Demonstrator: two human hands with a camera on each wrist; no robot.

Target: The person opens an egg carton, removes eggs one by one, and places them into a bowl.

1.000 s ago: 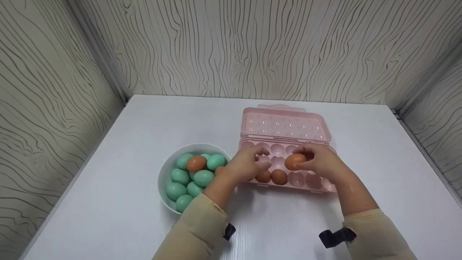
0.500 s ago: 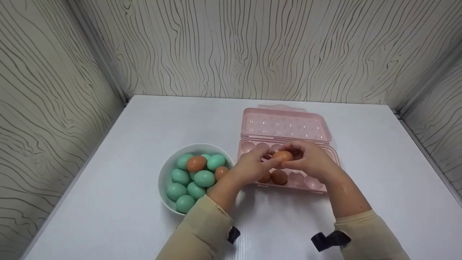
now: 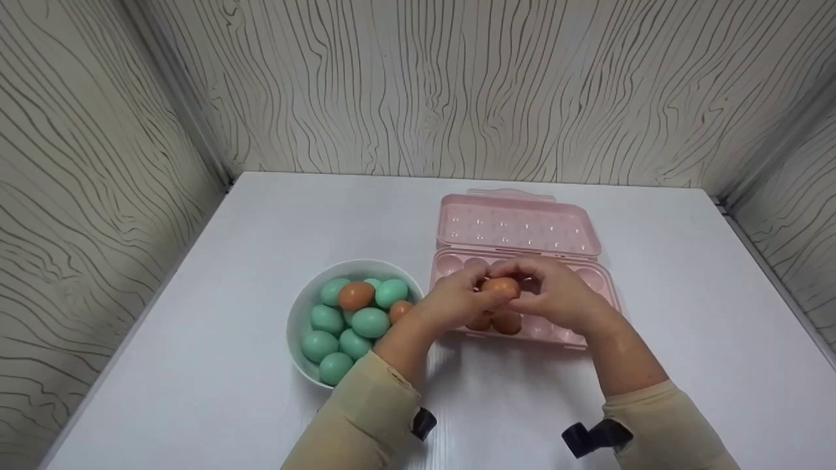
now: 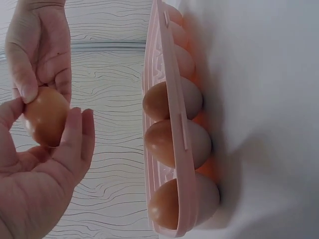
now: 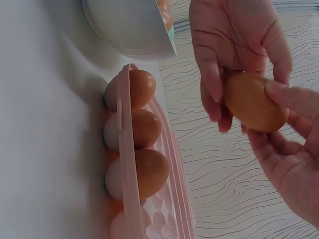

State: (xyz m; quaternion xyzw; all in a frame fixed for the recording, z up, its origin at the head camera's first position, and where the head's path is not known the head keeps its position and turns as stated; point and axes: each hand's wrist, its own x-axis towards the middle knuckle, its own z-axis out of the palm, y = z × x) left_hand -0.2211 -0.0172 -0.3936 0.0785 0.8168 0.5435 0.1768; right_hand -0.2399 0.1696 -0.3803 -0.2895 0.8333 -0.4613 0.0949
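Note:
A brown egg [image 3: 501, 288] is held between both hands above the open pink egg carton [image 3: 522, 225]. My left hand [image 3: 452, 301] curls its thumb and fingers about the egg from the left. From the right, my right hand [image 3: 560, 295] grips the same egg; in the right wrist view its thumb lies on the shell of the brown egg [image 5: 255, 102]. Three brown eggs sit side by side at one end of the carton's front row, including this end egg [image 4: 163, 205]. The hands hide part of the carton's cups in the head view.
Left of the carton stands a white bowl [image 3: 295, 349] with several green eggs [image 3: 370, 322] and a couple of brown eggs [image 3: 356, 296]. The carton's lid lies back, away from me. Patterned panels [image 3: 418, 91] enclose the white table [image 3: 228, 261].
My right hand has brought the brown egg leftward over the carton to my left hand. The left hand, earlier apart from it with loosely bent fingers, now holds it too.

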